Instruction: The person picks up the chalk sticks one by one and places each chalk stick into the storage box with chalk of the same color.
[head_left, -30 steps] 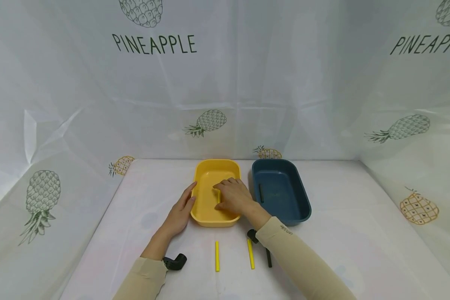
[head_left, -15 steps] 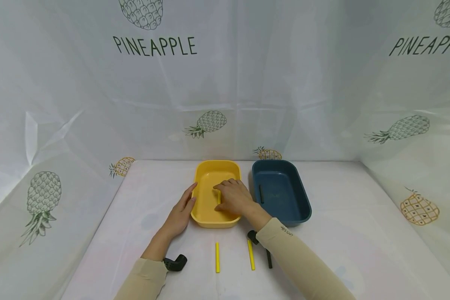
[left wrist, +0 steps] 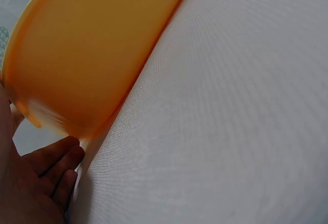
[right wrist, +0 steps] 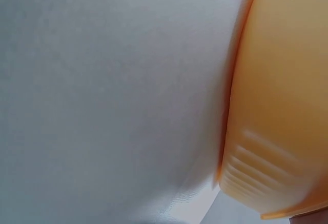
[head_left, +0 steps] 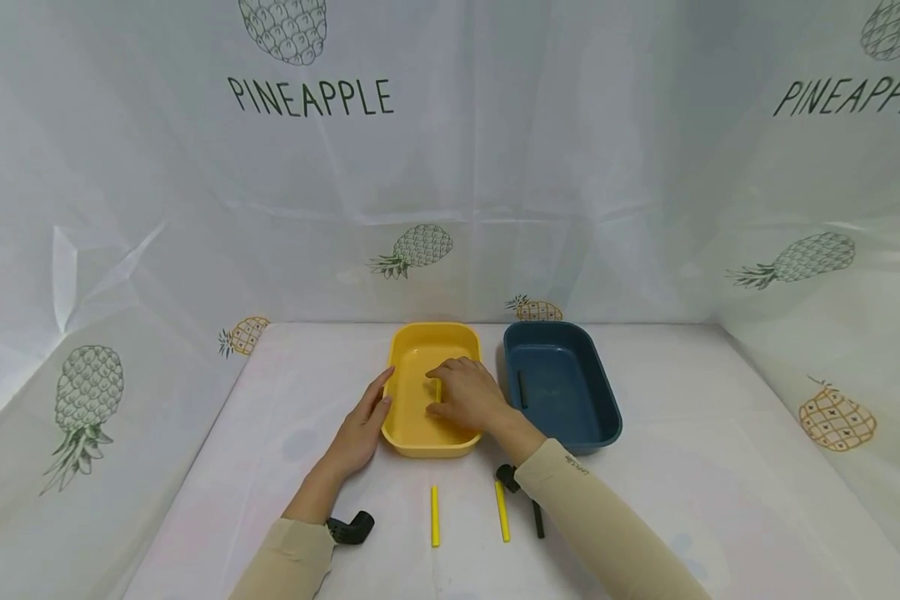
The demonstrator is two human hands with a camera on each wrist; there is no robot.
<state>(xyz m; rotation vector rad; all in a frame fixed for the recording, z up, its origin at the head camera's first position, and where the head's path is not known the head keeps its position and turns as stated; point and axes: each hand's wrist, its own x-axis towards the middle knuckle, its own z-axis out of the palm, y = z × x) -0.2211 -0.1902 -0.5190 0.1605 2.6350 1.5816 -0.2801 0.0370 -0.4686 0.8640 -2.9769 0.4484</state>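
At the bottom of the head view, beige sleeves point(head_left: 285, 558) reaching in from either side. At lower centre, on the white table point(head_left: 382, 575), a yellow stick point(head_left: 435, 517), another yellow stick point(head_left: 502, 511) to its right, then a black stick point(head_left: 538, 519) partly covered by the right sleeve.

Left of centre, left hand point(head_left: 360, 425) with fingers loosely extended, touching the left side of the yellow tray point(head_left: 431, 450). Over the tray's right rim, right hand point(head_left: 468, 392), fingers bent and thumb tip apart from the fingertips. In that gap, inside the tray, a third yellow stick point(head_left: 438, 390); pinched or merely lying there, impossible to tell.

Compared with half a second ago, right thumb tip slightly farther left and up; left hand, sticks and trays in the same arrangement, everything a touch lower in the frame.

Right of centre, just beside the yellow tray, a blue tray point(head_left: 570, 400) with a second black stick point(head_left: 522, 389) along its left wall. Farthest, across the upper frame, a white sheet point(head_left: 570, 167) printed with pineapples.
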